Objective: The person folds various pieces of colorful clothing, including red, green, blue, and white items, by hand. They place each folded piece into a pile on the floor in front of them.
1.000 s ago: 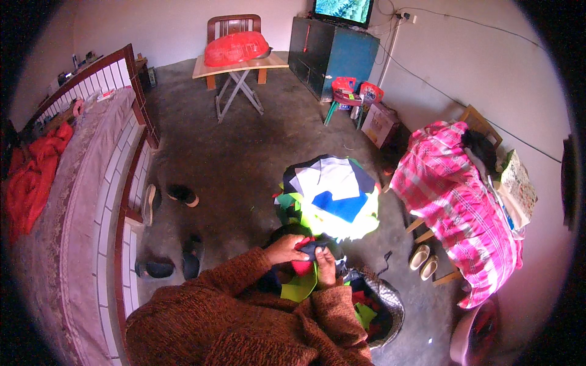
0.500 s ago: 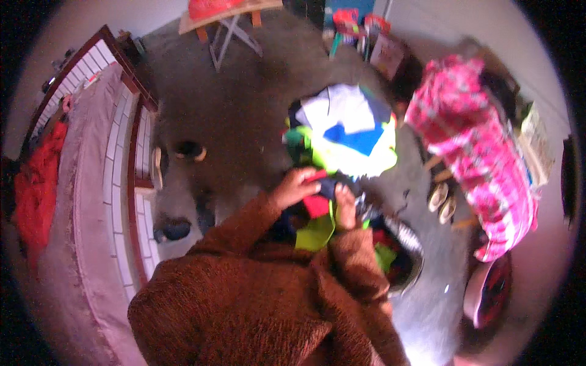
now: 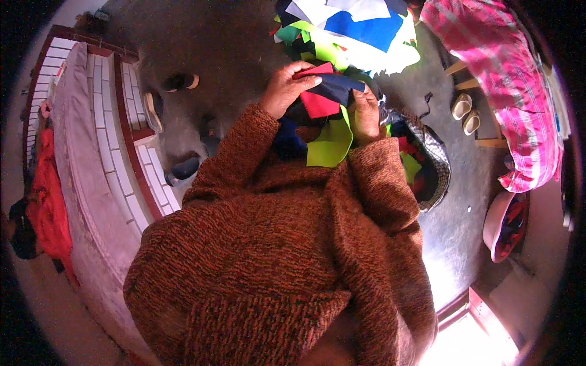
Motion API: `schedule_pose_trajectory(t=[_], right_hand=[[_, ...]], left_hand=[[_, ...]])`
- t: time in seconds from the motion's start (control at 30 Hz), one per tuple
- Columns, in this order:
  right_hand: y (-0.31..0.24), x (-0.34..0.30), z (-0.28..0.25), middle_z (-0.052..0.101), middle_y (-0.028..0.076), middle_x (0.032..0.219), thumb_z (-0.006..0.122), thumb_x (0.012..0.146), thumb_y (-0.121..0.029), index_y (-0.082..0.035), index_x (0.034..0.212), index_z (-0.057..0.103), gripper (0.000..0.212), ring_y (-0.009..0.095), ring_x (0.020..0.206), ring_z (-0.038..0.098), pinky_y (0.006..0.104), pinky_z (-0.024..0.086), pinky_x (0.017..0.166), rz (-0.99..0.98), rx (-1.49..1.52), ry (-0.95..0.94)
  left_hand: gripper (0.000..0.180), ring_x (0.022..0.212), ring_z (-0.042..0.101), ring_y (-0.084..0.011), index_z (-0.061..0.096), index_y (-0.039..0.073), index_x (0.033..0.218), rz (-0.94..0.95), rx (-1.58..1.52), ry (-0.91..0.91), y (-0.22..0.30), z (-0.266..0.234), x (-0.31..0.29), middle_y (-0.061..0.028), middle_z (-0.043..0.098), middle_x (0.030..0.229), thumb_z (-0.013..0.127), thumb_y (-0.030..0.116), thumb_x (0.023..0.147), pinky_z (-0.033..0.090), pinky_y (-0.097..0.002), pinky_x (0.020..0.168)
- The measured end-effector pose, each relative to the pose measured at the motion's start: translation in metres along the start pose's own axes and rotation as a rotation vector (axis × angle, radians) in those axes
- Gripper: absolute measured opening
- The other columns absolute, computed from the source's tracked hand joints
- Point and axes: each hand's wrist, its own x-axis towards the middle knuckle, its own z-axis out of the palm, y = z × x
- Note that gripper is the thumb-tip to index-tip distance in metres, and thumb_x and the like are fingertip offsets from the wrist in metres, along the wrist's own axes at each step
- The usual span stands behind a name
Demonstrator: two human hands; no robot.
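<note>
In front of my lap, a dark navy cloth piece (image 3: 337,88) is stretched between my two hands. My left hand (image 3: 285,89) pinches its left end along with a red cloth piece (image 3: 320,105), which hangs below it. The right end is gripped between the thumb and fingers of my right hand (image 3: 367,114). A lime-green cloth piece (image 3: 330,144) drapes over my lap just beneath. Beyond my hands lies a heap of cloth pieces (image 3: 361,32) in white, blue, lime and dark colours.
Right of my lap, a checked bag or basket (image 3: 438,160) holds coloured scraps. Farther right are pale shoes (image 3: 467,114), a pink patterned cover (image 3: 519,91) over something on wooden legs, and a pink basin (image 3: 495,227). A bed with white-tiled side (image 3: 113,140) and dark shoes (image 3: 183,169) are left.
The view has tipped downward, so the heap and the bag appear higher. Between my hands the navy cloth now shows more of its length, spread flatter. Both hands keep their hold.
</note>
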Motion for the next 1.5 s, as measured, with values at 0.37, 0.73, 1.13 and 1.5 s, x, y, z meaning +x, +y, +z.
schedule_pose_trajectory(t=[0.37,0.73,1.13,1.5], right_hand=[[0.003,0.003,-0.003,0.06,0.009,0.104,0.053,0.088,-0.013,0.001,0.107,0.055,0.023,0.018,0.095,0.057,0.0307,0.043,0.088,0.024,0.105,-0.014],[-0.009,-0.001,0.01,0.061,0.004,0.1,0.056,0.087,-0.015,-0.004,0.106,0.058,0.022,0.014,0.087,0.057,0.0277,0.046,0.081,0.063,0.089,0.131],[-0.002,0.003,-0.005,0.062,0.009,0.101,0.048,0.092,-0.018,-0.001,0.11,0.055,0.026,0.017,0.089,0.059,0.0298,0.047,0.081,0.079,0.06,0.11],[0.0,0.005,-0.026,0.057,0.006,0.098,0.049,0.089,-0.028,0.001,0.104,0.057,0.033,0.015,0.091,0.05,0.0294,0.039,0.085,0.101,-0.423,0.275]], left_hand=[[0.02,0.081,0.054,-0.0078,0.06,0.002,0.097,0.008,-0.073,0.019,-0.001,-0.002,0.001,-0.0006,0.06,0.086,0.062,0.014,0.081,0.043,-0.0219,0.074],[0.043,0.096,0.054,-0.0149,0.052,0.002,0.112,-0.036,-0.141,-0.171,0.007,0.004,-0.003,-0.0054,0.058,0.103,0.062,0.001,0.07,0.04,-0.0284,0.09],[0.021,0.081,0.055,-0.0083,0.058,0.0,0.098,-0.07,-0.092,-0.017,0.013,-0.018,-0.002,-0.0018,0.06,0.086,0.063,0.006,0.078,0.045,-0.0223,0.075],[0.012,0.073,0.052,-0.0067,0.059,0.005,0.083,0.051,0.007,0.021,-0.005,-0.026,0.003,0.0011,0.057,0.078,0.066,0.012,0.077,0.044,-0.0229,0.067]])
